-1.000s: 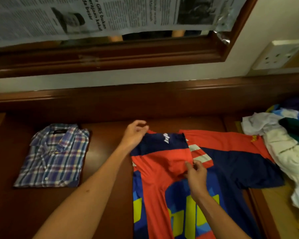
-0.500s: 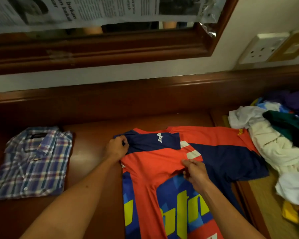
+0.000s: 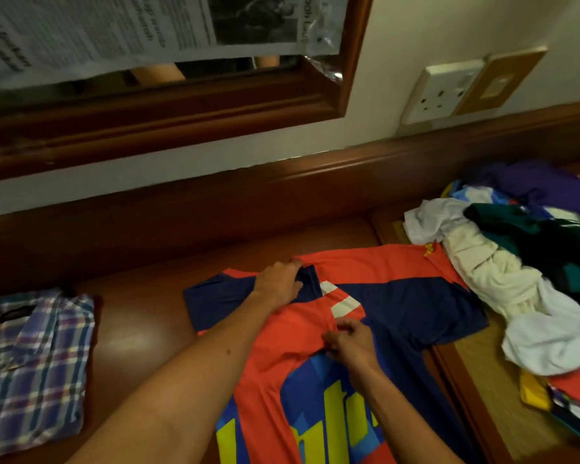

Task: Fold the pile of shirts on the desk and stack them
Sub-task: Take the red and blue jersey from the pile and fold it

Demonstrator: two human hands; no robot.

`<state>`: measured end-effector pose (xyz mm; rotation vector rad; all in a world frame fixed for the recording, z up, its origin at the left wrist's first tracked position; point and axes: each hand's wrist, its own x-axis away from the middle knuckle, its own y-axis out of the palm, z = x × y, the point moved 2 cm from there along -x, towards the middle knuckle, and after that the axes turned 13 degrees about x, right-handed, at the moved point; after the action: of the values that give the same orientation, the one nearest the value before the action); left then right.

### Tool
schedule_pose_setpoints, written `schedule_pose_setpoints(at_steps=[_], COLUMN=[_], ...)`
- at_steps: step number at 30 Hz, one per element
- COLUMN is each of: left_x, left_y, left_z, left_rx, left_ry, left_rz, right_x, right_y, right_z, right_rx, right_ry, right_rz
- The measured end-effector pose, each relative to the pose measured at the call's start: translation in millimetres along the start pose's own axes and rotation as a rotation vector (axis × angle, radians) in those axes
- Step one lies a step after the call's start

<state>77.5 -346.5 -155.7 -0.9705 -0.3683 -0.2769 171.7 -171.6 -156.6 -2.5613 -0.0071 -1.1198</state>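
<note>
A red, navy and blue sports jersey [image 3: 392, 296] with yellow lettering lies spread on the brown desk [image 3: 141, 323], its left navy sleeve folded inward. My left hand [image 3: 277, 283] rests on that sleeve near the collar, and its fingertips and thumb hold the navy fabric. Lower down, my right hand [image 3: 349, 341] pinches the red cloth at the middle of the chest. At the far left lies a folded plaid shirt [image 3: 31, 363]. A pile of unfolded shirts [image 3: 516, 279], white, cream, green and purple, is heaped at the right.
A raised wooden ledge [image 3: 282, 192] runs along the back of the desk under a framed mirror [image 3: 335, 95] covered with newspaper. A wall socket [image 3: 442, 92] sits above the pile. The desk's right part has a woven mat surface [image 3: 489, 390].
My left hand has moved right along the folded sleeve, from its outer edge to the collar. My right hand stays pinching the chest. The view has shifted to the right.
</note>
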Motion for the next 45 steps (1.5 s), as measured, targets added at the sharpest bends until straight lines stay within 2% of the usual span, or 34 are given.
schedule_pose_setpoints(at_steps=[5,9,11,13,18,20,22,24,27,32,33,34,35,37,38,40,41,43,45], left_x=[-11.9,-7.3,2.6,16.5,63.0,78.1,88.6,95.3,96.6,91.7,88.6,86.4,85.3,87.3,87.3,83.3,80.6,77.4,76.1], left_y=[10.2,1.8,-9.5,-20.1,-30.2,-28.9,-26.3,-24.4,-27.6,-37.7,-38.2,-40.8,-43.7,-48.5,-48.0,-39.2,-31.0,-17.3,-11.0], left_z=[-3.3,-1.1,-0.4,-6.3,-49.8,-73.7,-92.5,-109.8,-131.8,-136.7,-137.9,-138.1,-138.8,-132.5,-125.8,-115.1,-112.1,-110.1,-111.8], left_rx=[0.087,0.427,0.698,1.004,1.711,1.951,2.060,1.986,1.771,1.714,1.598,1.386,1.075,0.455,0.262,0.076,0.014,-0.076,-0.091], left_ry=[-0.028,0.000,-0.032,-0.126,-0.450,-0.485,-0.455,-0.464,-0.492,-0.494,-0.483,-0.458,-0.409,-0.201,-0.053,0.126,0.137,0.075,0.016], left_rz=[0.070,0.193,0.192,0.185,0.157,0.150,0.151,0.212,0.340,0.260,0.296,0.359,0.439,0.579,0.581,0.383,0.251,0.090,0.042], right_x=[-1.8,-1.1,7.9,21.4,51.2,56.4,61.4,66.8,69.0,69.3,67.5,65.4,62.6,55.1,51.7,48.0,45.7,44.9,45.1], right_y=[-1.3,6.7,11.2,18.6,66.8,94.2,118.1,136.8,150.7,150.9,147.1,141.2,134.3,118.9,111.5,101.5,99.0,95.9,93.6], right_z=[7.2,2.2,-7.2,-16.1,-13.6,-10.0,-10.6,-11.2,-10.9,-6.1,-3.6,-1.7,0.6,6.6,10.0,15.2,17.3,17.5,18.2], right_rx=[-0.058,-0.001,0.070,0.148,0.500,0.721,0.935,1.114,1.252,1.325,1.320,1.311,1.308,1.328,1.358,1.417,1.432,1.404,1.315], right_ry=[-0.002,-0.078,-0.221,-0.447,-0.913,-1.021,-1.119,-1.174,-1.182,-1.206,-1.211,-1.200,-1.180,-1.143,-1.131,-1.136,-1.150,-1.153,-1.152], right_rz=[0.060,0.165,0.244,0.277,0.122,0.059,0.021,-0.020,-0.086,-0.078,-0.048,-0.003,0.049,0.123,0.134,0.134,0.123,0.097,0.029])
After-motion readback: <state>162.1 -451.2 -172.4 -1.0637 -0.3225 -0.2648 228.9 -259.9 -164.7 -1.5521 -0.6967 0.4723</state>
